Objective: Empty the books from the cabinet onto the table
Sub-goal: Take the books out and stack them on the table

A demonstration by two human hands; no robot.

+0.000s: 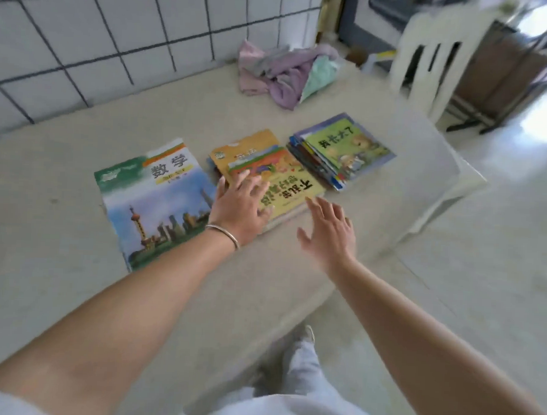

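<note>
1. Nearest us, our left hand (239,206) lies flat, fingers straight, on the middle pile of books (268,179); our right hand (327,233) hovers just right of that pile, fingers spread, holding nothing.
2. The middle pile sits on the table (63,182).
3. Left of it lies a maths book (155,202); right of it, a stack of picture books (342,150).
4. Beyond it lie crumpled clothes (287,73) by the tiled wall (101,36), and a white chair (435,57).
</note>
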